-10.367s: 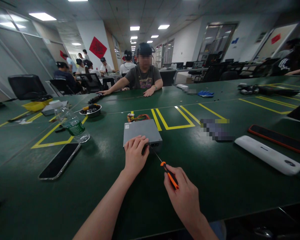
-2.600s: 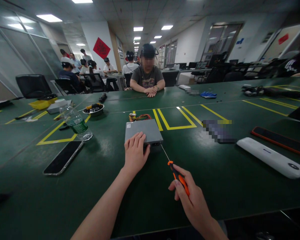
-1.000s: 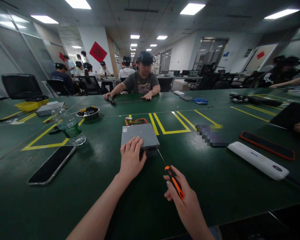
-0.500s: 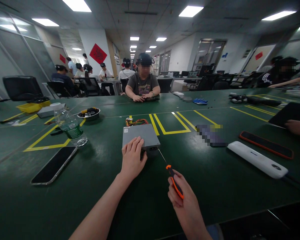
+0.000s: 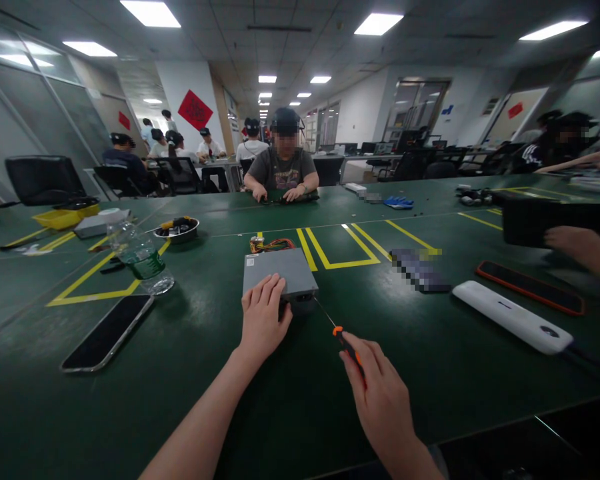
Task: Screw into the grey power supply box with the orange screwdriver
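A flat grey metal box point(image 5: 279, 271) lies on the green table point(image 5: 290, 400) in front of me, with coloured wires point(image 5: 271, 244) at its far end. My left hand point(image 5: 263, 323) rests on the box's near corner, fingers curled over the edge. My right hand point(image 5: 380, 393) is closed round the orange-and-black handle of a thin screwdriver point(image 5: 341, 337). Its shaft slants up and left, and the tip touches the box's near right side.
A phone point(image 5: 108, 331) and a water bottle point(image 5: 139, 253) lie to the left, with a metal bowl of tools point(image 5: 179, 227) behind them. A white bar-shaped device point(image 5: 511, 324) and an orange-edged phone point(image 5: 530, 287) lie right. Another person's hand point(image 5: 580, 245) holds a dark object. A seated person point(image 5: 283, 165) faces me.
My right hand has turned over on the screwdriver handle, which now shows less. The person's hand at the right edge has lifted a dark object. The person opposite has drawn both hands together.
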The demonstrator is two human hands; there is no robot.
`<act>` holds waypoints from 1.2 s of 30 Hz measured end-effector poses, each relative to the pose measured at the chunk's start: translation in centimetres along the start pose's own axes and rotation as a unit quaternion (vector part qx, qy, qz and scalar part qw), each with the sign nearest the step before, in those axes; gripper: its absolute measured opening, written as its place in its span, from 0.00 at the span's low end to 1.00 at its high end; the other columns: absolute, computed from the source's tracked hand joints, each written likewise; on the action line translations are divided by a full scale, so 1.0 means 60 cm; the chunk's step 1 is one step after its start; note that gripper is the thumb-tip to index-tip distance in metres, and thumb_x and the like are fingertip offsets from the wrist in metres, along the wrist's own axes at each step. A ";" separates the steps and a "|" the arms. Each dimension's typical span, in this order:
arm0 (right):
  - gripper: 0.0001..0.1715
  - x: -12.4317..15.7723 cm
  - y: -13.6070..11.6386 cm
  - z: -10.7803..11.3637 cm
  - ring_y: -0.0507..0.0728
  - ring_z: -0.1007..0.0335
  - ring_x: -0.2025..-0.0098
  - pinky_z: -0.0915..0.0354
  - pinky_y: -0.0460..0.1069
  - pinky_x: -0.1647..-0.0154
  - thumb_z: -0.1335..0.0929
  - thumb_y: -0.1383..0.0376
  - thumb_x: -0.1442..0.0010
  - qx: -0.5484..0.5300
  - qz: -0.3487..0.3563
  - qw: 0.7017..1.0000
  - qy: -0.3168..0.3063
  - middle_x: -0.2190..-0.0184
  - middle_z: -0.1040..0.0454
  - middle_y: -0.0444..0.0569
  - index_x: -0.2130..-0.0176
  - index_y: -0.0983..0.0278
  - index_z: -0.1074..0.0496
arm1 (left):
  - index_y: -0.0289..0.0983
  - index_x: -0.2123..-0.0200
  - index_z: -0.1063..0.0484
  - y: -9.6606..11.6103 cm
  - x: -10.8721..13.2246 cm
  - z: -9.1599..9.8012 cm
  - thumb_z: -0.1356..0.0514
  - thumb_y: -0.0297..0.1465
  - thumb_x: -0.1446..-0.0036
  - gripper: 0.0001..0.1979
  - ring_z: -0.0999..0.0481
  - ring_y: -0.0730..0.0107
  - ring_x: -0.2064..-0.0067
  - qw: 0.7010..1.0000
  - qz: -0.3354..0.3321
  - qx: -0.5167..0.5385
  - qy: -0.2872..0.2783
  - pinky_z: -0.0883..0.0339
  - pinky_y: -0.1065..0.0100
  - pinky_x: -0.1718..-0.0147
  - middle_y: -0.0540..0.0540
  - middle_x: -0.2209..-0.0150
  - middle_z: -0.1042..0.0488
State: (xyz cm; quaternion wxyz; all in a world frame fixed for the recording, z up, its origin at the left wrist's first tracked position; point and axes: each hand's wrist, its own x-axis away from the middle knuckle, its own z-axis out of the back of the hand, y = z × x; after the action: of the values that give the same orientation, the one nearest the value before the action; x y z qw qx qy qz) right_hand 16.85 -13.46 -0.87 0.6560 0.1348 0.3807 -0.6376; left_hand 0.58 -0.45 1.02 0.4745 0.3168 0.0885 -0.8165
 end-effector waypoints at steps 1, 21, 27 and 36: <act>0.16 0.002 -0.003 -0.005 0.54 0.30 0.68 0.32 0.46 0.73 0.41 0.62 0.38 0.008 0.001 1.000 0.002 0.63 0.32 0.53 0.53 0.65 0.35 | 0.39 0.48 0.39 0.000 0.000 -0.001 0.47 0.31 0.45 0.20 0.41 0.59 0.42 1.000 0.000 -0.001 -0.001 0.48 0.56 0.47 0.43 0.44 0.37; 0.08 -0.005 -0.015 -0.004 0.54 0.28 0.69 0.30 0.46 0.73 0.41 0.61 0.39 -0.099 -0.098 0.990 -0.030 0.68 0.31 0.47 0.59 0.60 0.38 | 0.39 0.48 0.39 0.002 -0.001 -0.001 0.48 0.32 0.45 0.19 0.40 0.58 0.43 1.000 0.006 0.001 -0.003 0.48 0.55 0.48 0.44 0.44 0.36; 0.12 -0.002 -0.013 -0.008 0.53 0.29 0.69 0.30 0.45 0.75 0.43 0.62 0.38 -0.043 -0.027 0.999 -0.001 0.64 0.34 0.54 0.60 0.65 0.37 | 0.40 0.48 0.38 0.003 0.000 -0.001 0.47 0.32 0.46 0.20 0.40 0.58 0.43 1.000 0.009 0.006 0.004 0.48 0.55 0.49 0.43 0.45 0.36; 0.08 -0.005 -0.011 -0.004 0.51 0.30 0.74 0.34 0.44 0.76 0.38 0.61 0.41 -0.120 -0.096 0.988 -0.007 0.73 0.31 0.46 0.64 0.63 0.34 | 0.40 0.49 0.37 0.006 -0.002 0.001 0.46 0.32 0.46 0.20 0.39 0.57 0.44 1.000 0.016 0.017 0.008 0.48 0.54 0.49 0.43 0.45 0.35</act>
State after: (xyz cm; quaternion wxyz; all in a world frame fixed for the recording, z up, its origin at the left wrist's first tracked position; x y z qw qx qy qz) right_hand 16.18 -13.18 -0.63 0.6058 0.0133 0.4606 -0.6486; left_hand 0.87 -0.60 1.19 0.4817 0.3326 0.0735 -0.8074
